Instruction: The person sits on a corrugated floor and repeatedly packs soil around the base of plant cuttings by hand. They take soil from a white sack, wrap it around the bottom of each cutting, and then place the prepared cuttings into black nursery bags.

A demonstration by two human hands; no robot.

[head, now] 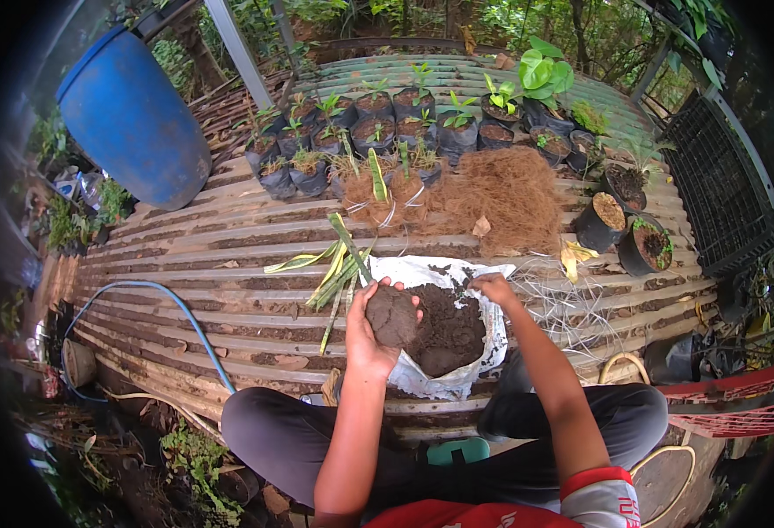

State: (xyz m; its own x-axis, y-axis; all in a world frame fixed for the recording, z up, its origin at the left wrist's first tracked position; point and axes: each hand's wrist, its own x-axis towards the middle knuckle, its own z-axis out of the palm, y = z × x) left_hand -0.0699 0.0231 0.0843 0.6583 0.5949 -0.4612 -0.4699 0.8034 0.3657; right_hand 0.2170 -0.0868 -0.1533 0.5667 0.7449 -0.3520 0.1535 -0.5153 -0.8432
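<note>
My left hand (374, 343) cups a round ball of dark moist soil (391, 317), with a striped snake plant leaf (351, 247) rising just behind it. Over the right edge of an open white plastic sack (494, 336) is my right hand (492, 288), its fingers bent together; whether they grip anything cannot be told. Loose dark soil (453, 323) lies inside the sack. Cut snake plant leaves (337, 274) are spread to the left of the sack, and a tangle of white plastic strips (565, 310) lies on its right. Brown coir fibre (509, 191) is heaped beyond.
Corrugated metal sheeting (228, 237) forms the work surface. Several black plant bags (374, 132) stand at the back, near fibre-wrapped snake plants (380, 198). A blue barrel (136, 119) is at back left, a blue hose (189, 317) at left, black pots (599, 221) and a black crate (720, 185) at right.
</note>
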